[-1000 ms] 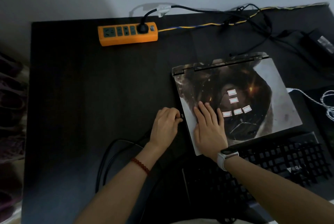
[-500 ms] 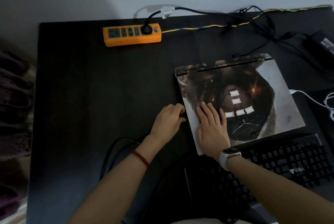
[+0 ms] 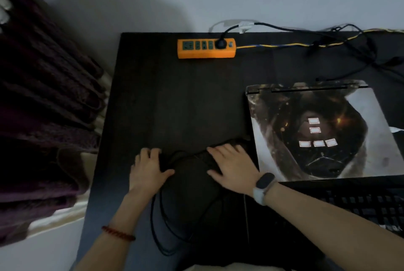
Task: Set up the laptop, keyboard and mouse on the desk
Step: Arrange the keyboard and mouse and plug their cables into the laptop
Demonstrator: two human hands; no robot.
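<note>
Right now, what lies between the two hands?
In the head view, a dark object with black cable lies between left hand and right hand; its identity is unclear.

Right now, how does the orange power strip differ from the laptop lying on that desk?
The power strip is a plain orange bar; the laptop is a broad flat slab, closed, its lid covered in dark artwork. The power strip is much the smaller. The power strip sits at the desk's back edge; the laptop lies nearer the person, to the right. Both lie flat on the desk, touched by neither hand.
</note>
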